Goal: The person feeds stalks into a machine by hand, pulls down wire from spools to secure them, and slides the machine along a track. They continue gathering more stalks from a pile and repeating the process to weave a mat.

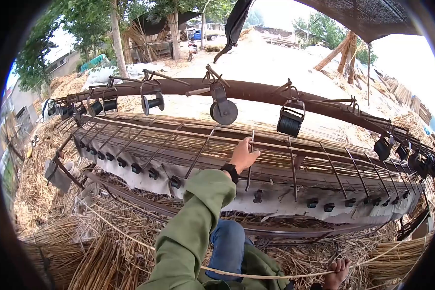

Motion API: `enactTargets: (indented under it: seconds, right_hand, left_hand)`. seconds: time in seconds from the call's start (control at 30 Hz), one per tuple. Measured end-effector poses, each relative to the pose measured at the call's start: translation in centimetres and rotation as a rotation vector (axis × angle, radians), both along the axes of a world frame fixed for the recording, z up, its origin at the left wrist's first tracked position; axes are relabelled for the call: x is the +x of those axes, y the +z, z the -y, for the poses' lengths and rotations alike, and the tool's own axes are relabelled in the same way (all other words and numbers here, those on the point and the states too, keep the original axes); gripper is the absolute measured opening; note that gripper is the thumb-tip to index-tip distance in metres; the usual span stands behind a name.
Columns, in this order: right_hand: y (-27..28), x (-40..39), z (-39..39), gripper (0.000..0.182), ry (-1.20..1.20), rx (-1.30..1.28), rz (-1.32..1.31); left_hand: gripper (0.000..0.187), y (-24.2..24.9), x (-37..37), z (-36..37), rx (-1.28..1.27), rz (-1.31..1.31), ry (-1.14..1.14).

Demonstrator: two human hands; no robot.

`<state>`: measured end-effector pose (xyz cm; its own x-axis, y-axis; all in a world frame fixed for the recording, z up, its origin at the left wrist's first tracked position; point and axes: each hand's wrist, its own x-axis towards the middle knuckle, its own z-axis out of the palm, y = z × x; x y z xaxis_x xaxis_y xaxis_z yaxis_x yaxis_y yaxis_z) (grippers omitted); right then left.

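My left hand [243, 157], in a green sleeve with a black band at the wrist, reaches to the middle of a long frame. Its fingers close round an upright thin metal rod [249, 178]. Under the hand, a layer of long thin reeds [208, 150] lies lengthwise along the frame. Low at the right, my right hand [337, 274] is curled with its knuckles up. A long pale reed [270, 277] passes through its grip and runs across my lap. Similar metal rods [294, 176] cross the frame at intervals.
Black twine spools [290, 123] and a metal reel [224, 112] hang from a curved beam [261, 90] above the frame. Pale cloth [295, 210] with several black knobs covers the front. Reed bundles [96, 261] lie on the straw-covered ground at left; another bundle [396, 258] is at right.
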<state>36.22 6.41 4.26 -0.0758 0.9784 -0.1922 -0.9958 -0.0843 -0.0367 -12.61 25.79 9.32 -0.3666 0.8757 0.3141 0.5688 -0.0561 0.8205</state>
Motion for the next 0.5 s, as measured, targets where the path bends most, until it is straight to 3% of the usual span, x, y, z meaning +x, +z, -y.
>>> enactTargets:
  seconds: [0.03,0.13,0.23,0.33,0.4,0.47,0.5]
  right_hand:
    - [0.4,-0.6,0.1,0.035,0.024,0.011,-0.224]
    - [1.9,-0.8,-0.2,0.039,-0.142,-0.185,0.35]
    - [-5.8,4.0,-2.4,0.037,-0.192,-0.001,0.205]
    - [-6.7,5.2,-2.5,0.037,-0.223,-0.017,0.161]
    - [-6.5,5.7,-2.5,0.036,-0.238,-0.016,0.155]
    - [-6.3,6.0,-2.5,0.034,-0.22,0.036,0.164]
    - [-6.6,6.5,-2.4,0.033,-0.244,-0.003,0.144]
  left_hand:
    - [0.066,-0.2,0.3,-0.3,0.021,-0.11,0.047]
    - [0.069,-0.4,0.1,-1.3,-0.043,-0.007,0.12]
    - [0.075,-0.9,-0.5,-2.6,-0.105,-0.08,0.166]
    - [0.078,-1.2,0.0,-3.3,-0.124,-0.12,0.178]
    - [0.071,-1.0,0.3,-3.5,-0.088,-0.016,0.157]
    - [0.059,-0.8,-0.2,-3.8,-0.163,-0.076,0.093]
    - [0.048,-2.3,-0.1,-4.4,-0.064,-0.157,0.162]
